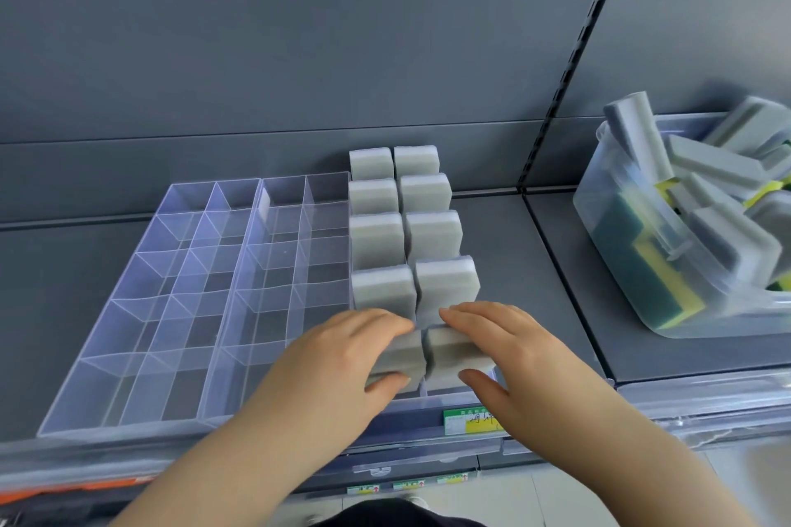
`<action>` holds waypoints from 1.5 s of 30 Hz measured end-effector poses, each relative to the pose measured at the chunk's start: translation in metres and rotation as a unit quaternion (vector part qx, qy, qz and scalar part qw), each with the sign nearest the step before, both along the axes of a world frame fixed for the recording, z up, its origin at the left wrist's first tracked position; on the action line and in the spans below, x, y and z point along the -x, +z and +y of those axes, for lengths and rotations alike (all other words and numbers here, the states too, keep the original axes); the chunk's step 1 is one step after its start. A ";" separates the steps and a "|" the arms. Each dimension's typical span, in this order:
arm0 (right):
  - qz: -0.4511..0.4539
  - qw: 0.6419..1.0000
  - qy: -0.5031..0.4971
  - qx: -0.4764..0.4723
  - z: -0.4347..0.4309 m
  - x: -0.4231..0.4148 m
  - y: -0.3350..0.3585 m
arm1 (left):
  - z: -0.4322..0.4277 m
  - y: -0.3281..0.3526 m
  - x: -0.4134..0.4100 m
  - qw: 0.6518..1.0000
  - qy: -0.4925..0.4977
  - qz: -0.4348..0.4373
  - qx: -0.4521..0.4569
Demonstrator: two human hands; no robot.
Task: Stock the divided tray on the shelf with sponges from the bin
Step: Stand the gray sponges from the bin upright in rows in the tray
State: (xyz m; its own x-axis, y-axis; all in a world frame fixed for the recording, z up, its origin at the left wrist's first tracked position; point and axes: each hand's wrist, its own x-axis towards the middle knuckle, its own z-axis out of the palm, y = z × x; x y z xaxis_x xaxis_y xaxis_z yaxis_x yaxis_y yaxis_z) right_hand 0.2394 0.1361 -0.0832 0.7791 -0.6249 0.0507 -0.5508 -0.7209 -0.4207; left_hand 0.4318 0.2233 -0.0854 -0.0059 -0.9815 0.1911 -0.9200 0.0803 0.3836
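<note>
Eight grey sponges (376, 242) stand upright in the divided tray (90, 394), filling the two rightmost columns four rows deep, one to a compartment. Two more grey sponges sit side by side, touching, at the fifth and nearest row of those columns, which makes ten at the tray. The left hand (342, 355) grips the left sponge (404, 355) with fingers curled over its top and thumb at its near face. The right hand (509, 351) grips the right sponge (449, 349) the same way. The fingertips of both hands lie just in front of the nearest standing pair. Left of the sponges the clear tray shows four columns of five compartments each. The tray rests on the grey shelf (55, 291). Well to the right of the hands, one clear bin (616, 201) leans on the same shelf, holding a jumble of grey sponges (642, 133) and yellow-and-green sponges (642, 270), too heaped to count. One green label (466, 419) sits on the shelf edge below the right hand.
</note>
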 end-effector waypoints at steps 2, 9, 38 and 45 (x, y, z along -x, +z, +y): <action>0.001 1.000 0.008 0.006 -0.001 0.000 0.000 | 0.000 0.004 0.003 1.000 0.006 -0.020 0.024; -0.010 0.999 -0.020 0.032 0.004 -0.002 0.014 | 0.000 0.014 0.009 0.994 -0.001 -0.077 0.073; -0.036 0.914 -0.401 0.051 0.213 0.194 0.016 | 0.084 0.034 0.162 0.954 -0.233 -0.065 0.175; -0.032 0.900 -0.432 0.036 0.181 0.337 0.012 | 0.037 0.032 0.321 0.945 -0.276 -0.070 0.162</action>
